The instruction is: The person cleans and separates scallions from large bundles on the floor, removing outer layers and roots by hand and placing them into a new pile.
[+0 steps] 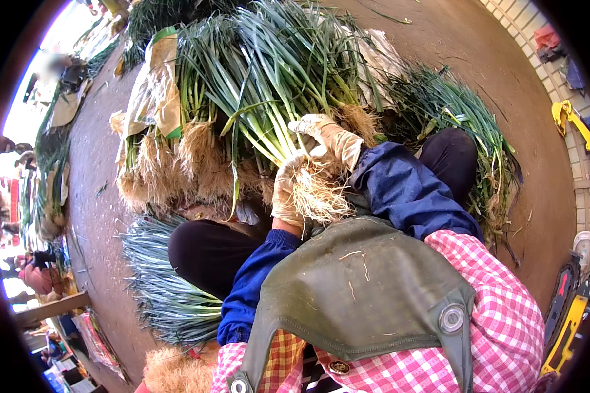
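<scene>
A bunch of green onions (276, 134), with long green leaves and pale stringy roots (320, 194), is held in front of my lap. My left hand (287, 193), in a cream work glove, closes round the lower stalks beside the roots. Just above it, my right hand (333, 139), gloved alike, has its fingers bent over the stalks from the right. The roots hang toward the dark green apron (367, 281), which has a few loose root strands on it. Part of the grip is hidden behind the gloves.
More green onions (206, 85) lie in a heap ahead, partly under beige sacking (154, 85). Another pile (462, 111) is at the right, and a bundle (160, 281) lies at the left by my knee. Yellow tools (573, 124) stand along the tiled wall (524, 26).
</scene>
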Motion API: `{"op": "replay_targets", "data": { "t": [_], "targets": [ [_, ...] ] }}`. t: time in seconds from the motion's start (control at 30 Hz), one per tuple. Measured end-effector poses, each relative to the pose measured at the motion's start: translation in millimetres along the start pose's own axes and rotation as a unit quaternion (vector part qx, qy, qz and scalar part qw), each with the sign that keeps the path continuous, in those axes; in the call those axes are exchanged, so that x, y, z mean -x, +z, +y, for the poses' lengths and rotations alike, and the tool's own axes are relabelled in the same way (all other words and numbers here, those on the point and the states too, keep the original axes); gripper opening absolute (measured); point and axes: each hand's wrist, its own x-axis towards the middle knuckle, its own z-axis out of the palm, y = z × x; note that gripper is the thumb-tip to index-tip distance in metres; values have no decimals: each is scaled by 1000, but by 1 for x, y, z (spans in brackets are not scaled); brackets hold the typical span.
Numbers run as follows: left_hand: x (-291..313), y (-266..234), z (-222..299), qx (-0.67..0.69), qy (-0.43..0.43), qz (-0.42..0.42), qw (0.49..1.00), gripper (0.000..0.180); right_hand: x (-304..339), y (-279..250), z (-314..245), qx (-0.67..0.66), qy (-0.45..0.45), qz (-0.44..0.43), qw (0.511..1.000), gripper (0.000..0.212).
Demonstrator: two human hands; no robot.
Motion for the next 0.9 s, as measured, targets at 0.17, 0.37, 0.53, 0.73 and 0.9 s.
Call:
{"op": "replay_targets", "data": {
  "t": [0.17, 0.37, 0.53, 0.73, 0.9],
  "targets": [
    [1, -1, 0, 11, -11, 0, 1000, 25, 7, 5, -7, 488, -167, 171, 839, 39],
    [-2, 0, -4, 25, -28, -5, 999, 25, 36, 4, -5, 463, -199, 123, 855, 33],
    [3, 0, 1, 27, -26, -6, 999, 25, 74, 18, -9, 189, -32, 13, 981, 26],
    [-5, -1, -7, 42, -65, 11, 997, 26, 77, 5, 7, 169, -87, 25, 981, 20],
    [-7, -18, -9, -5, 0, 17, 1000, 28, 78, 22, -5, 458, -396, 57, 794, 18]
  ]
}}
